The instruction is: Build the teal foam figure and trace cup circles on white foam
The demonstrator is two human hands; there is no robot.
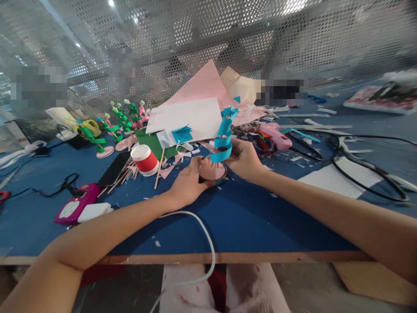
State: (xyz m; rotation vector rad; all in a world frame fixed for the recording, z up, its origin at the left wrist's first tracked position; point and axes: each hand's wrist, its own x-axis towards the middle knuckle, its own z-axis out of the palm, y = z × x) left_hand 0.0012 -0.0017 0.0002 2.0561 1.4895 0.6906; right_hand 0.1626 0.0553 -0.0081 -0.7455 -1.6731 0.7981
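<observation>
Midway along the surface (247, 226), in from its near edge, the left hand (186, 183) grasped the base (213, 171), probably to steady the spiral (223, 142) above; the right hand (245, 159) curled beside it, gripping or not, I couldn't tell.

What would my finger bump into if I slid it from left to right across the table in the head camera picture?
Purple box, red-and-white cup, left hand, curly blue paper strip, right hand, pink tool, white paper sheet.
</observation>
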